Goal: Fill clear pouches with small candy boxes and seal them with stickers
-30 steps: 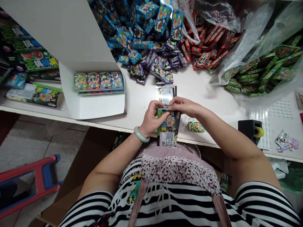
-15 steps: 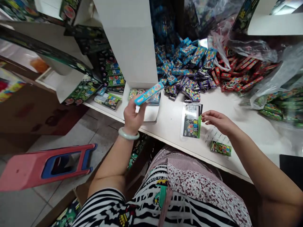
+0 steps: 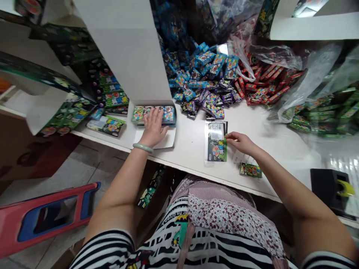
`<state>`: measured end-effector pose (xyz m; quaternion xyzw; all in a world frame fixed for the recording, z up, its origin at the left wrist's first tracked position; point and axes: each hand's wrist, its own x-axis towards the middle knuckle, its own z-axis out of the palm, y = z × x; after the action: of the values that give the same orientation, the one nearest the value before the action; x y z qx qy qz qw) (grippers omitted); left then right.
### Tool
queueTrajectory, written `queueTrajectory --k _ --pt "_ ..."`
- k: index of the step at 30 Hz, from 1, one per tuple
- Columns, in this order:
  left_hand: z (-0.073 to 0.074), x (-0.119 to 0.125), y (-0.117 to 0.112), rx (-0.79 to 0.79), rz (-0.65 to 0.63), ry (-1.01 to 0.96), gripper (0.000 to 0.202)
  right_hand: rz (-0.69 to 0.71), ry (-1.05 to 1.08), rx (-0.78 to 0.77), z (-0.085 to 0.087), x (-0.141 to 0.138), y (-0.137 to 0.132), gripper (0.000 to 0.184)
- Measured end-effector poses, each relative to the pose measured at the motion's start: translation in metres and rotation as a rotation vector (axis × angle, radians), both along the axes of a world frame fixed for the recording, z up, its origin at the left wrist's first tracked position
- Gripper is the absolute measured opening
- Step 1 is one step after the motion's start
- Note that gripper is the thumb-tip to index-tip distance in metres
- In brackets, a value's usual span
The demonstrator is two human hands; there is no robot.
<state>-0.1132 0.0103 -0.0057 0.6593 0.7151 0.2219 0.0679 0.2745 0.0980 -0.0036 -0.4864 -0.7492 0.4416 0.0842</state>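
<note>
My left hand [image 3: 153, 129] lies with spread fingers on a row of small colourful packets [image 3: 169, 115] inside a white open box [image 3: 171, 139], whose tall lid [image 3: 126, 56] stands up behind. A pale bangle [image 3: 143, 148] circles that wrist. To the right, the fingertips of my right hand [image 3: 242, 144] are pinched at the green edge of a flat black printed packet [image 3: 216, 149] in clear plastic. Close by that hand, a small green packet [image 3: 251, 170] rests on the white table [image 3: 190, 153].
Piles of blue packets [image 3: 206, 61], purple packets [image 3: 210, 101] and red packets [image 3: 263, 80] fill the back. Green packets [image 3: 316, 121] lie under clear plastic on the right. A black tape dispenser [image 3: 325, 190] sits at the right edge; a red and blue stool [image 3: 56, 215] is at the lower left.
My left hand has let go of the long blue packet it was holding up, and now lies flat on the row in the box. My right hand stays at the printed packet. The view has shifted.
</note>
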Motion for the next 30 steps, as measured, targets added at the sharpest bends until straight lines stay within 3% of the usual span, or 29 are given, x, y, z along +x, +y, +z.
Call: queueTrajectory --k 2,3,5,7,10,13,16,18,20,22,24,26,30 --pt "-0.003 0.037 -0.002 0.128 -0.068 -0.085 0.059 0.030 -0.125 0.175 -0.001 -0.009 0.010 0.031" --pt "-0.006 0.060 -0.003 0.118 -0.131 -0.126 0.055 0.072 -0.165 0.257 -0.002 -0.015 0.015 0.035" --pt "-0.011 0.109 -0.005 -0.024 -0.252 -0.141 0.055 0.187 -0.207 0.371 -0.002 -0.029 0.024 0.052" --pt "-0.014 0.149 -0.006 -0.186 -0.269 -0.063 0.062 0.290 -0.277 0.403 -0.001 -0.043 0.030 0.076" --pt "-0.015 0.181 -0.008 -0.307 -0.236 0.025 0.073 0.395 -0.412 0.411 0.000 -0.057 0.032 0.094" --pt "-0.018 0.185 -0.012 -0.311 -0.213 -0.021 0.082 0.399 -0.501 0.411 0.003 -0.060 0.034 0.083" --pt "-0.026 0.182 -0.015 -0.227 -0.115 -0.199 0.082 0.327 -0.527 0.372 0.013 -0.054 0.039 0.043" --pt "-0.030 0.180 -0.015 -0.170 -0.035 -0.448 0.061 0.289 -0.473 0.372 0.028 -0.046 0.041 0.021" --pt "-0.029 0.178 -0.012 -0.146 0.001 -0.739 0.037 0.243 -0.400 0.384 0.049 -0.037 0.039 0.020" --pt "-0.019 0.173 -0.010 -0.103 -0.018 -0.896 0.024 0.205 -0.348 0.389 0.072 -0.028 0.035 0.016" --pt "-0.003 0.168 -0.007 -0.026 -0.079 -0.842 0.021 0.214 -0.274 0.335 0.090 -0.018 0.029 0.011" --pt "0.016 0.162 -0.006 0.036 -0.168 -0.695 0.020 0.255 -0.109 0.174 0.098 -0.010 0.024 0.007" --pt "0.044 0.154 -0.008 0.136 -0.347 -0.470 0.020 0.244 0.296 -0.234 0.085 -0.001 0.015 0.015"
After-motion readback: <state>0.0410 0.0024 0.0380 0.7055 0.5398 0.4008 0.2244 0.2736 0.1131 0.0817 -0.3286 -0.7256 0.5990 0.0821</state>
